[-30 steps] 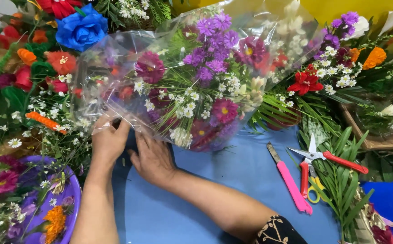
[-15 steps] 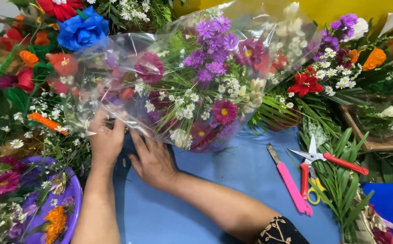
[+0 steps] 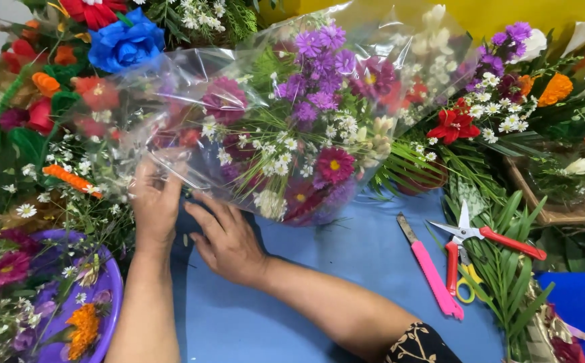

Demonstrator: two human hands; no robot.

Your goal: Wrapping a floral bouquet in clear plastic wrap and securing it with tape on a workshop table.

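Head view, blue table (image 3: 346, 269), flowers around, both hands' grip flat, unclasped, on clear-wrapped bouquet (image 3: 292, 128).

A bouquet (image 3: 306, 134) of purple, magenta and small white flowers lies on its side on the blue tabletop (image 3: 346, 269), wrapped in clear crinkled plastic.

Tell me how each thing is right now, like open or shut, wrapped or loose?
Bouquet: wrapped in clear plastic, lying on its side.
Left hand: open, pressing the wrap.
Right hand: open, flat at the wrap's edge.
Red-handled shears: blades open, lying down.
Pink utility knife: lying flat, blade state unclear.
Purple basin: filled with loose flowers.
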